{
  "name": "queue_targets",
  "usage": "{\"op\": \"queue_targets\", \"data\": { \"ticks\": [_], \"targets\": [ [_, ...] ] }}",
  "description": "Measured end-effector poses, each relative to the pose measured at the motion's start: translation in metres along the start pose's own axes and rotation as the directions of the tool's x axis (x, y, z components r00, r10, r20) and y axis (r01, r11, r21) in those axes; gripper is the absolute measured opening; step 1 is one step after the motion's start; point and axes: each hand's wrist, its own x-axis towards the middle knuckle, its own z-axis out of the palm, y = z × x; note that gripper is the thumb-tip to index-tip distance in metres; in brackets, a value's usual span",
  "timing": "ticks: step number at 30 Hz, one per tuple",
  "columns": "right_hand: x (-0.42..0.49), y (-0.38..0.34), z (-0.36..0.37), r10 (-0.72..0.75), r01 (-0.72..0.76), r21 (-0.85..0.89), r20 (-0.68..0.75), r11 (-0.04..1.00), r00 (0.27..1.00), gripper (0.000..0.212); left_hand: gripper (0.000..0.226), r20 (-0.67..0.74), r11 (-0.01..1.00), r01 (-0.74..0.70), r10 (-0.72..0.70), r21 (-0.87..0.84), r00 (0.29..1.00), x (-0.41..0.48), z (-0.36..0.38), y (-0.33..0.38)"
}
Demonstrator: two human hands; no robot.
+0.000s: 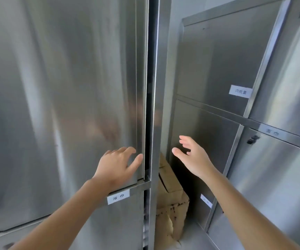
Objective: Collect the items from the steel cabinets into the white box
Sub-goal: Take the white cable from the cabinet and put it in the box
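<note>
A tall steel cabinet door [69, 98] fills the left of the head view. My left hand [117, 165] lies flat on its lower right corner, fingertips at the door's edge beside the dark gap [148, 105]; it holds nothing. My right hand [192, 156] hovers open in the air to the right of the cabinet post, fingers spread, touching nothing. A second steel cabinet [217, 65] with several closed doors stands at the right. The white box is not in view, and no cabinet contents show.
A brown cardboard box [171, 199] is wedged on the floor in the corner between the two cabinets. White paper labels [118, 196] [241, 91] are stuck on the doors. A small latch [252, 139] sits on a lower right door.
</note>
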Motion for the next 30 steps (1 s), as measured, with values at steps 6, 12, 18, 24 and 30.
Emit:
{"op": "queue_targets", "data": {
  "ticks": [6, 12, 18, 24, 30],
  "targets": [
    [-0.085, 0.028, -0.082, 0.160, -0.191, -0.112, -0.243, 0.975, 0.957, 0.072, 0.063, 0.023, 0.948, -0.270, 0.278, -0.168, 0.960, 0.027, 0.022, 0.073],
    [-0.197, 0.047, -0.172, 0.264, -0.373, -0.149, -0.476, 0.916, 0.839, 0.054, 0.064, 0.022, 0.820, -0.490, 0.519, -0.295, 0.855, 0.019, 0.033, 0.191],
    [-0.316, 0.042, -0.263, 0.285, -0.508, -0.229, -0.610, 0.830, 0.739, 0.055, 0.070, -0.024, 0.670, -0.641, 0.684, -0.374, 0.729, -0.012, 0.028, 0.325],
    [-0.408, 0.040, -0.305, 0.307, -0.640, -0.238, -0.723, 0.730, 0.619, 0.056, 0.071, -0.095, 0.522, -0.768, 0.801, -0.371, 0.590, -0.060, 0.029, 0.418],
    [-0.440, 0.042, -0.316, 0.320, -0.672, -0.203, -0.758, 0.712, 0.568, 0.056, 0.069, -0.151, 0.445, -0.816, 0.838, -0.369, 0.525, -0.071, 0.021, 0.464]
  ]
}}
